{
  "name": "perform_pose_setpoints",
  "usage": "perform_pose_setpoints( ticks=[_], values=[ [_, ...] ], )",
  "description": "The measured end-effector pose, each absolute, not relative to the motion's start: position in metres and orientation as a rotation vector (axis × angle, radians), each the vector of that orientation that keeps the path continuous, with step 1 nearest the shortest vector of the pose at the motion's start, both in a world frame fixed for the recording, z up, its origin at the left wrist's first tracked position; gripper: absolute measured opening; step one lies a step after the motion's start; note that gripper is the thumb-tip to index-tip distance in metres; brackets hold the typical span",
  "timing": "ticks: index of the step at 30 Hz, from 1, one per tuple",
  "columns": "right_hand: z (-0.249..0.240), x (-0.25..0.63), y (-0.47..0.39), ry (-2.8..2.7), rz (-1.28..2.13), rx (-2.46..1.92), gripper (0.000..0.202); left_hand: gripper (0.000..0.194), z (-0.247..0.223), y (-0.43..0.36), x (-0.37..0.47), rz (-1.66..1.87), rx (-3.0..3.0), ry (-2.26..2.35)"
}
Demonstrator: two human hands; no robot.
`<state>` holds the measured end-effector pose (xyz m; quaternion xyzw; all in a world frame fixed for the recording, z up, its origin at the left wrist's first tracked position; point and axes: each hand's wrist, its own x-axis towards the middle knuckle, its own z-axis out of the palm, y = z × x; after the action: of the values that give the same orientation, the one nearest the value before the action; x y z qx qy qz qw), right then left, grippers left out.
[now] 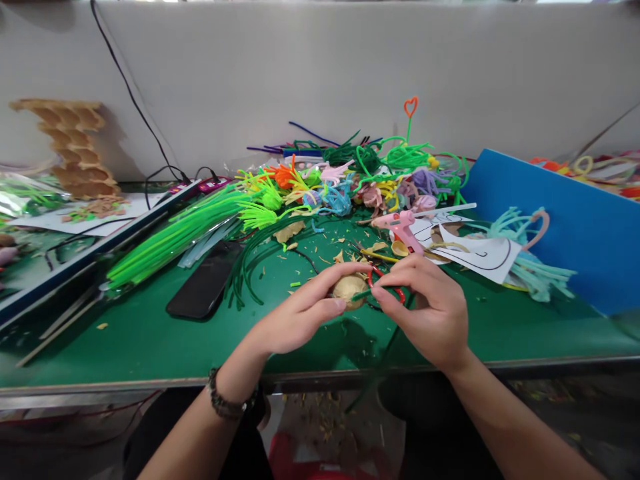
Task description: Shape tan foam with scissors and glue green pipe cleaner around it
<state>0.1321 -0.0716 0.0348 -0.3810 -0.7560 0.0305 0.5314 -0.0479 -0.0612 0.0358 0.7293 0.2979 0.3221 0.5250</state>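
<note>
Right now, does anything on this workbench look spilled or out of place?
Yes: tan scraps lie strewn over the green tabletop near the pink glue gun, and similar bits litter the floor below. They look like loose waste, unlike the bundled green pipe cleaners.

This looks like a craft workshop: a green surface [500, 327] strewn with offcuts [340, 257], a pink glue gun [405, 230], bundled bright-green pipe cleaners [173, 237], and more scraps [327, 417] littering the floor [295, 433].
</note>
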Motion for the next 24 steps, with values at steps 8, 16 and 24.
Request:
perform_pose_setpoints(
  ticks=[8,16,24],
  values=[
    [0.0363,0.1322,-0.075,-1.849,-0.105,-0.886,0.011,0.05,0.036,-0.0629,-0.0459,0.771,1.981,0.716],
    [0.0407,0.132,-0.0765,-1.919,-0.17,-0.886,0.012,0.047,0.035,-0.064,-0.0459,0.746,2.086,0.791],
    [0.0427,0.1321,-0.0776,-1.92,0.002,-0.914,0.011,0.042,0.0351,-0.0645,-0.0463,0.763,2.161,0.8]
  ],
)
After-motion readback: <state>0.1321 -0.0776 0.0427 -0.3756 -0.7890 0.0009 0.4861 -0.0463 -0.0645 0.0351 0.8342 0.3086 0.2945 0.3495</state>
